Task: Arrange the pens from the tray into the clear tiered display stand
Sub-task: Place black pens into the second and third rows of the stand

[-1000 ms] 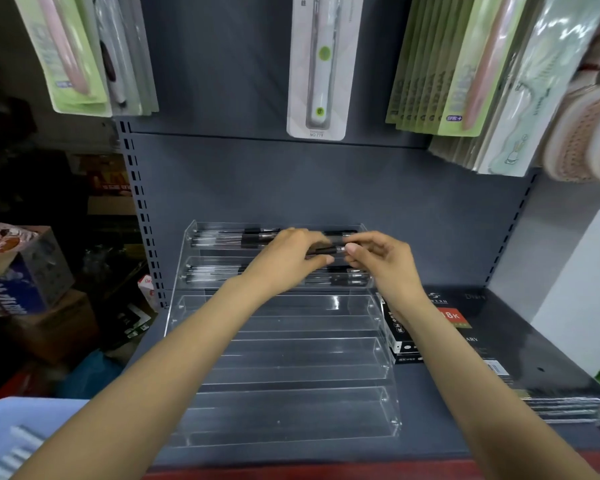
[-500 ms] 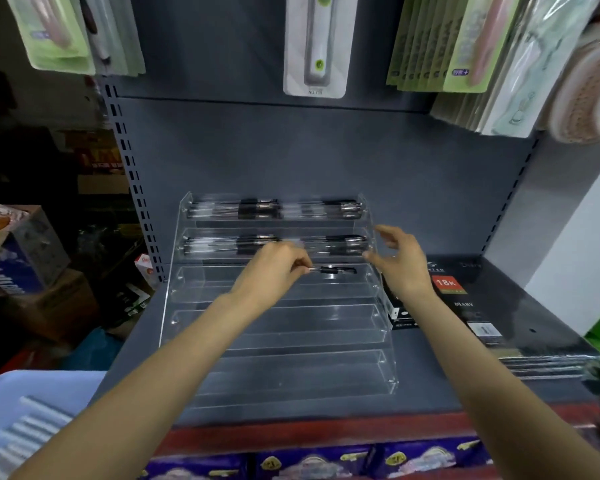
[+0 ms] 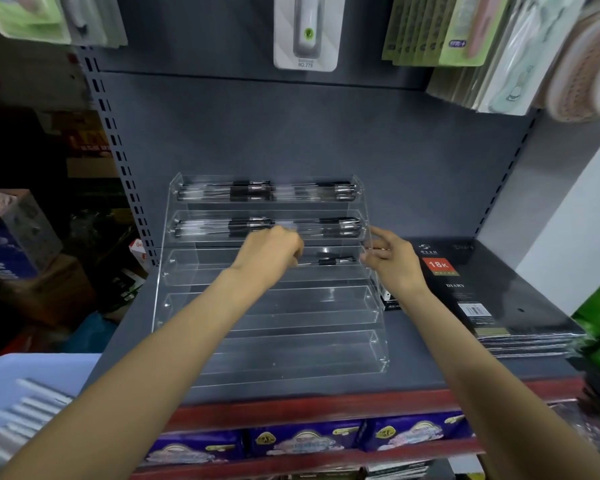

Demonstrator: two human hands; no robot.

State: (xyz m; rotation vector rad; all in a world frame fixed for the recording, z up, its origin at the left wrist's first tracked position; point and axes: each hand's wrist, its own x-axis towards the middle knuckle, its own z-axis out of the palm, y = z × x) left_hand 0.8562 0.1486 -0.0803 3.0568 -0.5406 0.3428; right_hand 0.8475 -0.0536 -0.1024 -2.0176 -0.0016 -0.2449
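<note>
The left hand (image 3: 272, 252) pinches a slim black-and-clear pen (image 3: 329, 260) just right of its fingertips, the right hand (image 3: 390, 261) loosely spread beyond; released crooked, it could lie askew in the clear acrylic tiered stand (image 3: 374, 327).

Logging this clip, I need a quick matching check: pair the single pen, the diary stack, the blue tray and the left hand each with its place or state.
Things:
1. single pen
2. diary stack
3. blue tray
4. left hand

Places or states:
A. bottom left corner, holding pale pens
B. third tier from the top of the clear stand
C. on the shelf, right of the stand
D. curled fingers at the pen's left end

Pairs: 1-B, 2-C, 3-A, 4-D
</note>
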